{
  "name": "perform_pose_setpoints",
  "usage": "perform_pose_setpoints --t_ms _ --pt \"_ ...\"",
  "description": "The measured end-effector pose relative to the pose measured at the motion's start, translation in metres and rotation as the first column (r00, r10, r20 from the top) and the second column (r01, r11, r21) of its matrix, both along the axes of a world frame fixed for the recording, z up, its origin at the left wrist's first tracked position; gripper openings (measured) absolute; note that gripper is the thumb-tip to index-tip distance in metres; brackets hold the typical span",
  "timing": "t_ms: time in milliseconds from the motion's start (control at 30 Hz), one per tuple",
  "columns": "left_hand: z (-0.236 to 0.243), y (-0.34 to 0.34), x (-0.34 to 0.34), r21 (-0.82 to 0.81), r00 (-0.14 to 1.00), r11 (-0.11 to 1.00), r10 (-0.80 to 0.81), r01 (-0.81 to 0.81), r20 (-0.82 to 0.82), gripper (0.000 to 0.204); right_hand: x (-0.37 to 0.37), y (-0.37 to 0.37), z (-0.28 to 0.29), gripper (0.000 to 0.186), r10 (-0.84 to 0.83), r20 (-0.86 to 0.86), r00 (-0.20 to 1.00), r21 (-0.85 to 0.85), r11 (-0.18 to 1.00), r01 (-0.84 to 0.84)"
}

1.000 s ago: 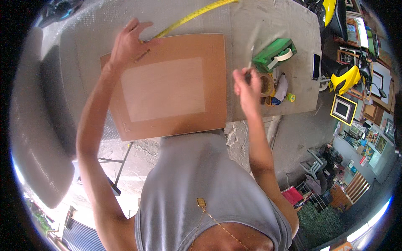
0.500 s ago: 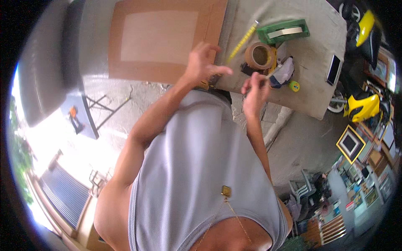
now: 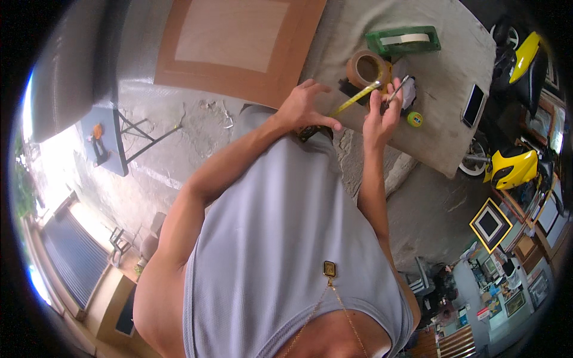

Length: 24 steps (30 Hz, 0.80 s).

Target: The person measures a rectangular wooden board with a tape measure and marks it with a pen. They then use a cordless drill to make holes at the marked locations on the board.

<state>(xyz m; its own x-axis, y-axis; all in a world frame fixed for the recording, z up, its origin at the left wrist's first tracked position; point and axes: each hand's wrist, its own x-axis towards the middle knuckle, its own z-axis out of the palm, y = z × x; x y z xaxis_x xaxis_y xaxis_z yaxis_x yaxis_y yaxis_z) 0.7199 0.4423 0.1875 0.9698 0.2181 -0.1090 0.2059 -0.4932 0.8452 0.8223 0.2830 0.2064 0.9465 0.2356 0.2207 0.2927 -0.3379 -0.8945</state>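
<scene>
One slim tool (image 3: 401, 84) gripped in your right hand (image 3: 382, 119), upper centre; left hand (image 3: 301, 108), can't tell its grip; a slip could snap measuring tape (image 3: 355, 102) back.

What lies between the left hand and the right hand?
In the head view, a yellow tape measure blade lies between the left hand and the right hand, slanting up toward the latter's fingertips.

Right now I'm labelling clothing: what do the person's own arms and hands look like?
Bare arms come from a sleeveless grey top; the left hand and right hand wear no gloves, and neither wrist shows a watch. A gold chain carries a rectangular pendant.
</scene>
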Motion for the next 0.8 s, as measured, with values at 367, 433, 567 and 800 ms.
perform_pose_setpoints --t_ms 367,433,567,800 --pt "-0.003 0.007 -0.004 0.044 0.997 0.996 0.074 -0.073 0.000 0.083 -0.062 0.007 -0.016 0.031 0.224 -0.436 0.871 0.147 0.973 -0.176" --pt "0.006 0.006 -0.005 0.060 0.994 0.997 0.052 -0.047 -0.098 0.080 -0.067 0.004 -0.027 0.034 0.214 -0.555 0.804 0.205 0.972 -0.117" --pt "-0.023 0.010 -0.008 -0.214 0.955 0.937 0.243 -0.277 -0.172 0.062 -0.080 0.002 -0.043 0.040 0.264 -0.583 0.768 0.354 0.934 -0.052" --pt "-0.002 -0.006 0.026 -0.206 0.904 0.892 0.350 -0.402 -0.247 0.056 -0.074 0.003 -0.038 0.047 0.147 -0.594 0.791 0.139 0.987 -0.079"
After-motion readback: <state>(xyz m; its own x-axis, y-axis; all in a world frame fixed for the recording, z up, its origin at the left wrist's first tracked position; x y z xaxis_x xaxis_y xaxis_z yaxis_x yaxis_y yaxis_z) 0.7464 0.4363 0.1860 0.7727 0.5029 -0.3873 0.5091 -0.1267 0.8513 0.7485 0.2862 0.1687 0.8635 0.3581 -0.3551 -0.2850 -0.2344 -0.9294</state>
